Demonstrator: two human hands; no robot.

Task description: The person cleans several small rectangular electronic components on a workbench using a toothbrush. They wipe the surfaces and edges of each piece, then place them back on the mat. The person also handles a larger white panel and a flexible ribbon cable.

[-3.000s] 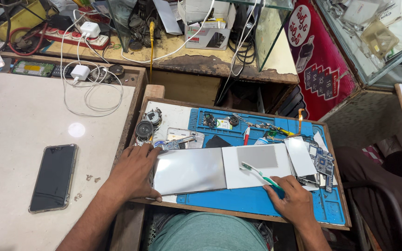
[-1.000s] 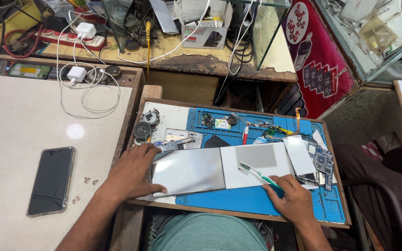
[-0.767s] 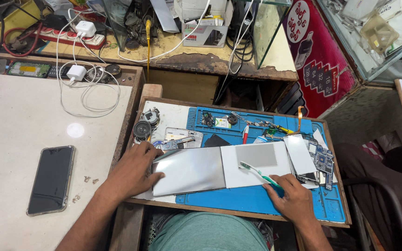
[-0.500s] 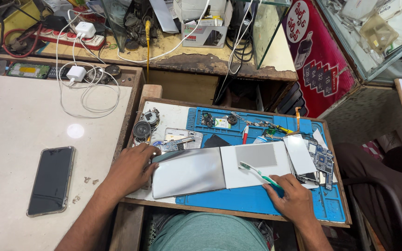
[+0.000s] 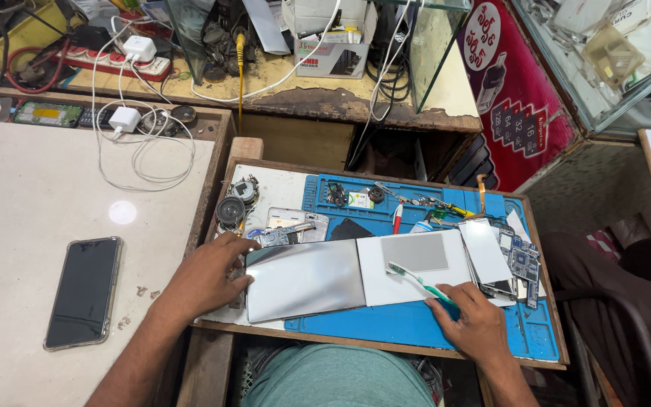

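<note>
Landmark: blue rubber work mat (image 5: 386,328) lying in a shallow wooden tray (image 5: 374,345).

Left hand (image 5: 206,277) lies at the mat's left end, palm down, fingers spread and bent onto the left edge of a shiny grey rectangular metal sheet (image 5: 307,277). Fingertips press on the edge; cannot tell whether they actually pinch it. The sheet sits on the mat's left half, its near-left corner looking slightly raised.

Right hand (image 5: 475,325) rests on the mat's near-right part, fingers closed around the green end of a white-and-green toothbrush (image 5: 420,280). The brush head lies on a white rectangular panel with a grey square patch (image 5: 416,265), which sits just right of the metal sheet, edges touching.

Right of that panel: a smaller white rectangular plate (image 5: 487,252), then small blue circuit boards (image 5: 523,261) near the mat's right edge.

Beyond the mat's far-left corner: a round black speaker part (image 5: 230,211).

Well left of the mat, on the pale tabletop (image 5: 32,188): a black smartphone (image 5: 84,292), screen dark, face up; farther off, a white charger with coiled white cable (image 5: 125,119).
</note>
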